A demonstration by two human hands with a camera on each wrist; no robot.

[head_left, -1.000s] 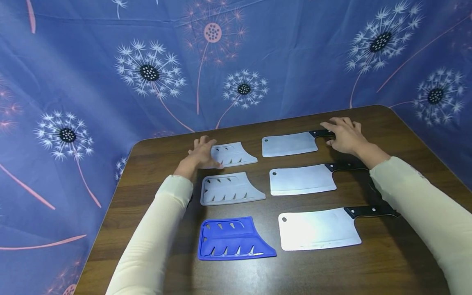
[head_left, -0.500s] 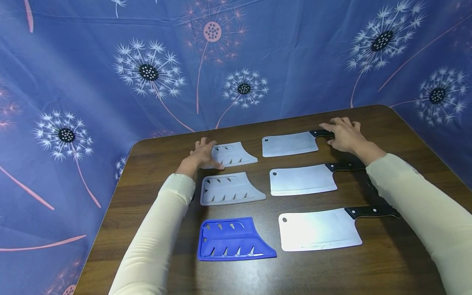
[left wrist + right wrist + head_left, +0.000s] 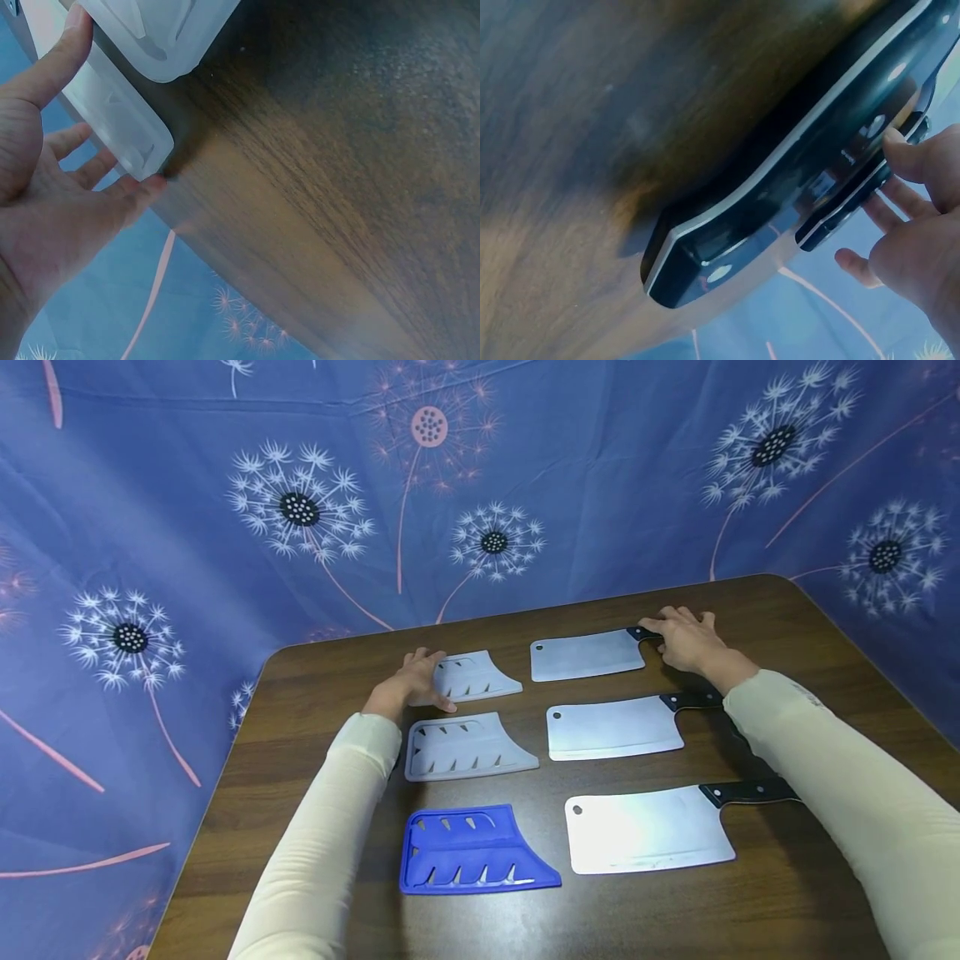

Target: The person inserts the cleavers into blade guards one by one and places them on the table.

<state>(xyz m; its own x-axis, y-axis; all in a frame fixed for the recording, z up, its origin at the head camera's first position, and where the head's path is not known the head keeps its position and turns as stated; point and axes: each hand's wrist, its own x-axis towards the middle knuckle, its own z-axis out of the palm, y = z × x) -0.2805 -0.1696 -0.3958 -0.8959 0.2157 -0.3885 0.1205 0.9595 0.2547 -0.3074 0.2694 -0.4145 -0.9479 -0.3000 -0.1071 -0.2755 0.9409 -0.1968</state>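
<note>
So there's 3 rectangular cleavers and 3 matching covers laid out in 2 columns on a dark brown wood-grain bench (image 3: 270, 793), covers on the left, cleavers on the right. The left hand (image 3: 414, 681) is spread loosely over the left end of the far translucent white plastic cover (image 3: 483, 677) with slots in it, thumb along the near side, fingertips reaching its end and far side. The right hand (image 3: 693, 639) is up at the black riveted handle (image 3: 640, 632) of the far silver metal cleaver (image 3: 585, 657), thumb and fingers on either side of it, but I honestly can't tell if they're pinching. That blade lies flat, tip end facing the far cover. Next row down is the middle translucent pale plastic cover (image 3: 468, 750) beside the middle silver metal cleaver (image 3: 611, 729), then the near bright blue plastic cover (image 3: 472, 852) beside the near silver metal cleaver (image 3: 645, 831). Cream sleeves (image 3: 322, 843) on both arms, and behind the bench hangs a blue dandelion-print cloth (image 3: 600, 460).
</note>
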